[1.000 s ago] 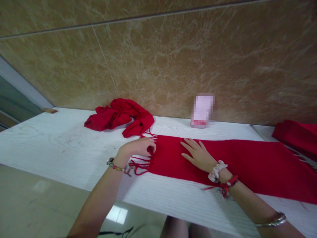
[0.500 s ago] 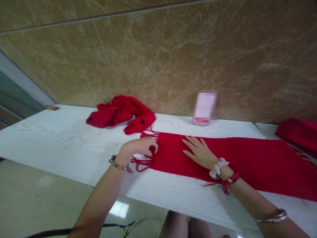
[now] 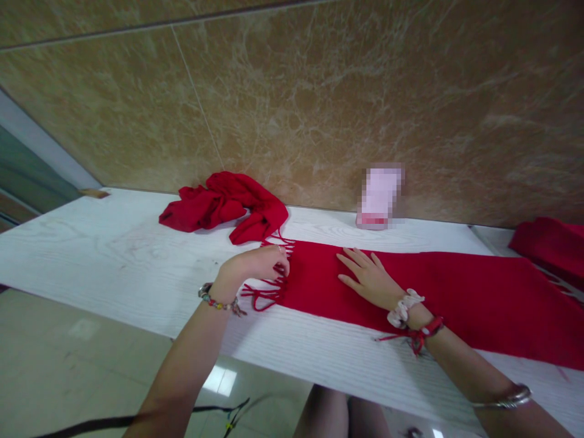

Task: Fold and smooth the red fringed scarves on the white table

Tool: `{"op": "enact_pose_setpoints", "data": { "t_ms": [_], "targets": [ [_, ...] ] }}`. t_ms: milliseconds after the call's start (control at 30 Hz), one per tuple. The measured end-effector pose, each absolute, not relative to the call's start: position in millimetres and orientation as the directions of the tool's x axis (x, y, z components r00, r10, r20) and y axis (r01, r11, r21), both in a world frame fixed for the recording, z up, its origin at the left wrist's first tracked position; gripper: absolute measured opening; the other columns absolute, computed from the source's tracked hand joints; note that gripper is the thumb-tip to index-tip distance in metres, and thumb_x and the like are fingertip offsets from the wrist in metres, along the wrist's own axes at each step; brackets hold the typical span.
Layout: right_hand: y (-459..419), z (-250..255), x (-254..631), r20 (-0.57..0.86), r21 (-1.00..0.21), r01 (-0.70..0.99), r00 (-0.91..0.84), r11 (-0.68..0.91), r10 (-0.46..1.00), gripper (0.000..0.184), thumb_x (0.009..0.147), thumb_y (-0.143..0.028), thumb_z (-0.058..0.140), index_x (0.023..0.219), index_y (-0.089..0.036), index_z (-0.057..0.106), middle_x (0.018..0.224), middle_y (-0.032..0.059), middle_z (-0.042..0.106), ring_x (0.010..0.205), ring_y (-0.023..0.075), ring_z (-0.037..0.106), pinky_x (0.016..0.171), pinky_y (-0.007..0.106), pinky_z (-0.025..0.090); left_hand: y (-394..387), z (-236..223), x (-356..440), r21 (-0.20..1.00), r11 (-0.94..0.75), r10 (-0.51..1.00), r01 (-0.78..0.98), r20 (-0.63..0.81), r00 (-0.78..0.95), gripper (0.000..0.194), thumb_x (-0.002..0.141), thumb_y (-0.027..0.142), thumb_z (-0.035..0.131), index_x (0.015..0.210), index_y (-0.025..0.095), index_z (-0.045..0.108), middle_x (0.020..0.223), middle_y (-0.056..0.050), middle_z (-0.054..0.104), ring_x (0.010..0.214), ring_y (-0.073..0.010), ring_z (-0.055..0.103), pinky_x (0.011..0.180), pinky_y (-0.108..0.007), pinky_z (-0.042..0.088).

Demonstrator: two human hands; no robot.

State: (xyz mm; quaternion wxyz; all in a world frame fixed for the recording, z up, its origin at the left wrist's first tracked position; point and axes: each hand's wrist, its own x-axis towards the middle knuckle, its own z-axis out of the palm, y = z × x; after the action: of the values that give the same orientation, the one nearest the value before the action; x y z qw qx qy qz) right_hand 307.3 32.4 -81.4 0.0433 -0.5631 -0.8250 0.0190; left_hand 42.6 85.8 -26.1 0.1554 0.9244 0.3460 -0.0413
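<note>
A long red scarf [image 3: 465, 292] lies flat across the white table, its fringed end toward the left. My left hand [image 3: 262, 263] is at that end with its fingers curled round some strands of the fringe [image 3: 264, 293]. Other strands hang loose below and above it on the wood. Flat on the scarf, a little to the right, rests my right hand [image 3: 367, 278], fingers spread and palm down. Behind my left hand is a crumpled heap of red cloth [image 3: 205, 210], with a few strands near its right edge.
A pink and white blurred object [image 3: 379, 198] leans against the marbled wall [image 3: 296, 103] at the table's back. More red cloth [image 3: 547, 243] lies at the far right. The white table [image 3: 91, 255] ends at a front edge above a tiled floor, where a dark cable [image 3: 95, 424] runs.
My left hand has stayed at the fringe, its fingers shifting slightly among the strands. My right hand rests in the same place on the scarf. The view has tilted a little.
</note>
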Motion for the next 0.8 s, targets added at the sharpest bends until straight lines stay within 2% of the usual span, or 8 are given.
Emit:
{"op": "enact_pose_setpoints", "data": {
  "t_ms": [67, 167, 267, 367, 467, 567, 667, 800],
  "targets": [
    [32.7, -82.0, 307.4, 0.044, -0.080, 0.927, -0.363, 0.365, 0.931, 0.051, 0.088, -0.044, 0.028, 0.132, -0.020, 0.036, 0.139, 0.0095, 0.033, 0.128, 0.0267, 0.025, 0.100, 0.053, 0.024, 85.6, -28.6, 42.0, 0.188, -0.635, 0.709, 0.749, -0.241, 0.662, 0.019, 0.062, 0.006, 0.054, 0.069, 0.020, 0.065, 0.076, -0.001, 0.064, 0.072, -0.0149, 0.056, 0.066, -0.021, 0.042],
    [33.1, -82.4, 307.6, 0.059, -0.075, 0.925, -0.369, 0.373, 0.927, 0.050, 0.088, -0.044, 0.028, 0.131, -0.021, 0.037, 0.139, 0.0088, 0.033, 0.128, 0.0268, 0.026, 0.100, 0.054, 0.024, 89.9, -27.4, 24.3, 0.001, -0.400, 0.895, 0.917, -0.213, 0.391, 0.017, 0.064, 0.007, 0.049, 0.061, 0.016, 0.063, 0.066, -0.003, 0.062, 0.066, -0.0163, 0.056, 0.057, -0.023, 0.040],
    [33.1, -82.5, 307.9, 0.055, -0.072, 0.925, -0.370, 0.373, 0.927, 0.050, 0.088, -0.044, 0.028, 0.131, -0.021, 0.037, 0.139, 0.0086, 0.033, 0.128, 0.0267, 0.025, 0.100, 0.053, 0.024, 94.0, -22.0, 10.7, -0.083, -0.259, 0.951, 0.962, -0.196, 0.239, 0.018, 0.065, 0.006, 0.046, 0.064, 0.014, 0.063, 0.065, -0.006, 0.062, 0.065, -0.0175, 0.057, 0.055, -0.024, 0.040],
    [32.8, -82.4, 307.9, 0.054, -0.079, 0.926, -0.367, 0.370, 0.929, 0.050, 0.088, -0.044, 0.028, 0.131, -0.021, 0.037, 0.139, 0.0088, 0.033, 0.128, 0.0266, 0.024, 0.100, 0.053, 0.024, 92.3, -17.5, 18.6, 0.019, -0.396, 0.911, 0.918, -0.118, 0.395, 0.022, 0.066, 0.005, 0.047, 0.076, 0.015, 0.064, 0.079, -0.005, 0.063, 0.077, -0.0171, 0.057, 0.065, -0.023, 0.042],
    [32.4, -82.0, 307.5, 0.070, -0.081, 0.924, -0.368, 0.373, 0.927, 0.049, 0.088, -0.044, 0.028, 0.130, -0.022, 0.038, 0.139, 0.0085, 0.033, 0.128, 0.0264, 0.025, 0.099, 0.053, 0.025, 85.4, -18.0, 39.8, 0.235, -0.676, 0.689, 0.698, -0.134, 0.712, 0.021, 0.068, 0.007, 0.051, 0.082, 0.018, 0.063, 0.086, -0.002, 0.062, 0.082, -0.0145, 0.056, 0.073, -0.021, 0.041],
    [32.2, -81.9, 307.2, 0.065, -0.073, 0.925, -0.369, 0.373, 0.927, 0.049, 0.088, -0.043, 0.028, 0.131, -0.021, 0.038, 0.139, 0.0090, 0.032, 0.128, 0.0263, 0.025, 0.100, 0.053, 0.024, 77.8, -24.1, 53.1, 0.351, -0.769, 0.494, 0.534, -0.202, 0.845, 0.020, 0.065, 0.008, 0.056, 0.082, 0.018, 0.062, 0.085, 0.000, 0.061, 0.080, -0.0139, 0.055, 0.073, -0.021, 0.042],
    [32.3, -82.6, 307.4, 0.075, -0.078, 0.923, -0.373, 0.378, 0.925, 0.049, 0.088, -0.043, 0.028, 0.131, -0.021, 0.038, 0.139, 0.0091, 0.033, 0.128, 0.0264, 0.026, 0.099, 0.053, 0.025, 75.7, -30.3, 41.9, 0.269, -0.786, 0.517, 0.556, -0.205, 0.831, 0.018, 0.066, 0.007, 0.053, 0.079, 0.017, 0.061, 0.082, -0.001, 0.060, 0.080, -0.0155, 0.054, 0.074, -0.023, 0.041],
    [32.5, -83.1, 307.5, 0.092, -0.080, 0.920, -0.376, 0.383, 0.922, 0.048, 0.087, -0.043, 0.028, 0.130, -0.022, 0.038, 0.138, 0.0095, 0.034, 0.127, 0.0267, 0.027, 0.098, 0.054, 0.025, 81.9, -27.8, -7.2, 0.043, -0.695, 0.698, 0.717, -0.197, 0.688, 0.019, 0.069, 0.003, 0.047, 0.074, 0.015, 0.061, 0.079, -0.004, 0.061, 0.080, -0.0172, 0.054, 0.076, -0.027, 0.041]
  ]
}}
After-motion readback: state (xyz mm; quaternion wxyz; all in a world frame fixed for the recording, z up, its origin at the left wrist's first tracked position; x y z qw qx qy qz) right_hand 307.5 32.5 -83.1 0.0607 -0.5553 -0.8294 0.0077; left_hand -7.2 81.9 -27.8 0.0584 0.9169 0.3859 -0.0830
